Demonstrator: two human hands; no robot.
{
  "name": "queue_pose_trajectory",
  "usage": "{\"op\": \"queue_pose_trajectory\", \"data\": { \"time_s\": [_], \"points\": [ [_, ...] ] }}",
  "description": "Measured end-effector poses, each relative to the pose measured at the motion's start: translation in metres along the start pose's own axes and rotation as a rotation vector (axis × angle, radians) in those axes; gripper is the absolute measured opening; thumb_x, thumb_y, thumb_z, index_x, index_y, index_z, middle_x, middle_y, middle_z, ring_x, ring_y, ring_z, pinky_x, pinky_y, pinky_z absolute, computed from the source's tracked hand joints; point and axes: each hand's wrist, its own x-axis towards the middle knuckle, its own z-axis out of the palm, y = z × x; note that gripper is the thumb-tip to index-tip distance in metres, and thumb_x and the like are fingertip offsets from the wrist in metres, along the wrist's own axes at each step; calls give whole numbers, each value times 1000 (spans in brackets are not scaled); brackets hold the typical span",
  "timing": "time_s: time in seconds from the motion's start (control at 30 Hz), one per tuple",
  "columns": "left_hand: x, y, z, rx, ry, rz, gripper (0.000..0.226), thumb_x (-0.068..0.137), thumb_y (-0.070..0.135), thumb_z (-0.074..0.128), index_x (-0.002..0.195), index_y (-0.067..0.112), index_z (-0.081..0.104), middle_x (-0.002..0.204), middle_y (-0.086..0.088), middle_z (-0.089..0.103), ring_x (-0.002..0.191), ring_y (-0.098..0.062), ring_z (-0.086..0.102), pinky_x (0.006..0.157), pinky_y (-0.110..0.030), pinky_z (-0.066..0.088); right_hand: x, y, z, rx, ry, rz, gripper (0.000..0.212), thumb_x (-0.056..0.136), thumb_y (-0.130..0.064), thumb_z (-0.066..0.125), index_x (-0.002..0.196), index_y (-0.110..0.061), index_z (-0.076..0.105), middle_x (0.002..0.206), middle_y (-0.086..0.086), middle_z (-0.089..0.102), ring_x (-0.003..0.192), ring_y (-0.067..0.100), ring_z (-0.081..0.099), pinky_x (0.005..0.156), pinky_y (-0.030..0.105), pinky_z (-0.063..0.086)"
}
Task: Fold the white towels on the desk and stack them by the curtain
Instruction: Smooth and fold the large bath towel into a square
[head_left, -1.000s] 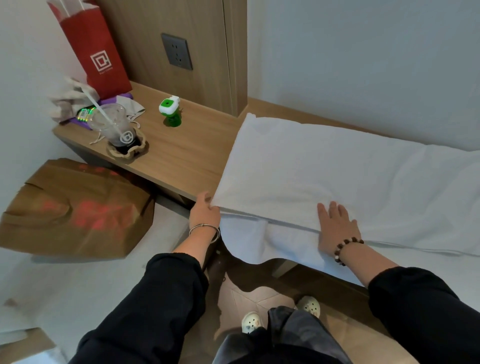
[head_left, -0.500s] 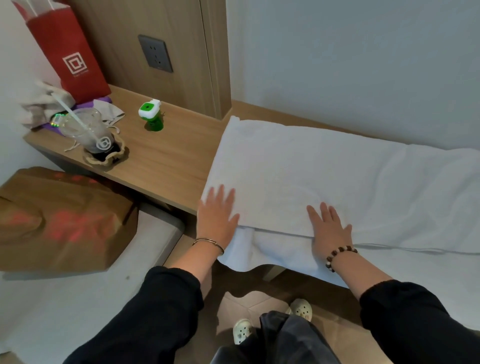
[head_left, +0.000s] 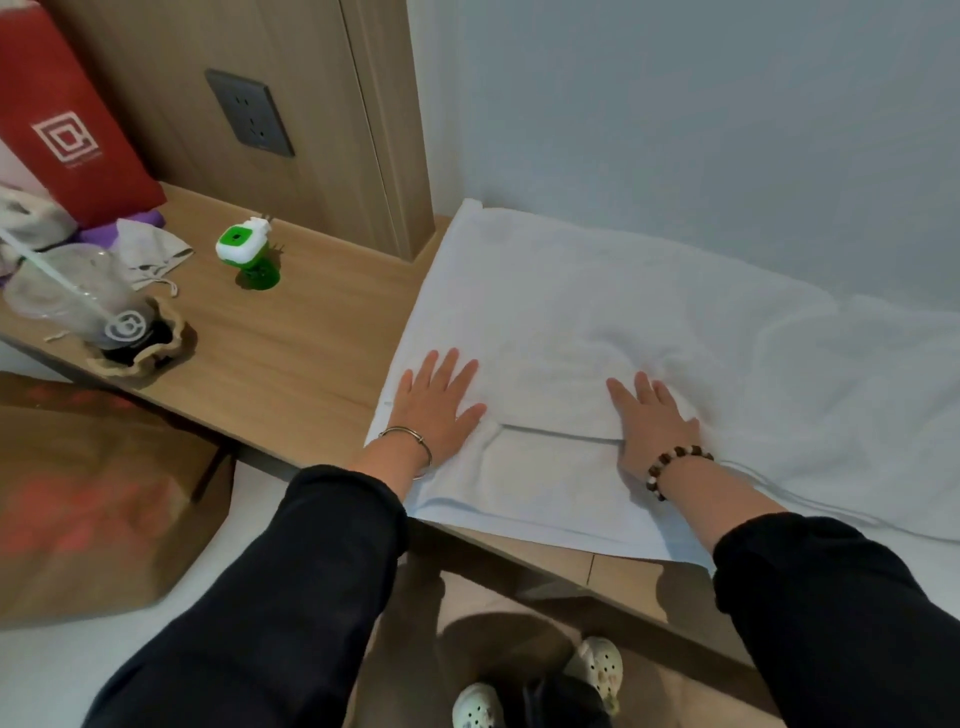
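A large white towel (head_left: 597, 306) lies spread over the wooden desk (head_left: 311, 358), doubled over so an upper layer ends in an edge near the front. My left hand (head_left: 439, 405) presses flat on the towel's front left corner, fingers straight and spread. My right hand (head_left: 652, 421) lies flat on the same folded edge further right, fingers pointing away from me; the cloth is bunched into wrinkles just beyond it. The towel's lower layer hangs slightly over the desk's front edge. No curtain is in view.
On the desk's left part stand a green and white plug-in device (head_left: 247, 249), a plastic cup with a straw (head_left: 78, 306) in a paper sleeve, a crumpled cloth (head_left: 150, 249) and a red paper bag (head_left: 67, 130). A brown paper bag (head_left: 98, 499) sits below left. A wall socket (head_left: 249, 111) is behind.
My left hand let go of the towel's corner and laid itself flat on it. Both hands slid forward over the top layer, and wrinkles pushed up ahead of my right hand.
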Motion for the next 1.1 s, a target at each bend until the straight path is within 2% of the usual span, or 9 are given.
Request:
{"op": "queue_pose_trajectory", "data": {
  "time_s": [0.1,0.2,0.3,0.37,0.53,0.63,0.77,0.93,1.1],
  "points": [
    [-1,-14,-5,51,0,117,73,93,58,34,151,31,-2,159,6,-11,146,-17,-11,118,-39,1,3,9,-3,-7,-32,-63,108,79,3,63,151,-35,-8,159,-1,-16,147,21,-11,113,58,15],
    [-10,-23,-10,52,70,171,64,96,40,42,152,24,16,160,1,11,146,-16,8,116,-35,22,-7,23,6,60,61,-97,103,81,9,55,150,-35,-7,161,-2,-1,147,19,4,116,45,22],
    [-16,-22,-18,78,163,155,51,96,18,42,146,17,35,153,-2,31,140,-16,29,96,-35,44,-19,28,11,76,305,-35,71,88,-2,49,149,-23,18,145,1,40,126,21,44,91,34,46],
    [-14,-19,-23,103,165,108,44,94,10,41,137,15,45,143,-3,44,130,-19,41,83,-35,48,-22,26,12,13,355,-35,49,88,-5,49,135,-19,39,127,1,53,111,20,52,77,30,46],
    [-19,-11,-36,-117,309,-61,44,88,-6,41,124,12,60,119,-8,63,112,-27,56,78,-36,46,-28,20,-6,87,392,5,35,91,-2,44,120,-13,58,111,8,63,98,28,59,76,32,45],
    [-34,-6,-52,-267,510,-43,44,85,-14,43,120,5,63,120,-13,64,111,-31,59,86,-38,45,-44,12,-27,261,637,-34,39,83,12,44,114,-2,64,102,19,65,91,35,60,73,38,46],
    [-56,0,-81,-319,718,92,41,69,-27,49,97,-4,69,97,-19,69,90,-36,66,76,-42,51,-69,8,-45,297,893,-127,44,65,27,46,97,6,68,85,24,64,76,41,60,65,43,47],
    [-93,-6,-81,-209,779,239,42,56,-30,53,82,0,67,81,-13,66,77,-30,64,70,-34,52,-101,11,-53,185,1090,-274,50,43,32,50,83,8,68,69,21,58,61,37,55,57,39,42],
    [-127,-29,-42,-71,664,194,39,52,-23,64,74,10,64,77,-3,62,74,-24,59,68,-24,40,-127,8,-18,85,1084,-460,41,48,24,45,79,7,67,67,18,55,56,32,51,54,34,35]
  ]
}}
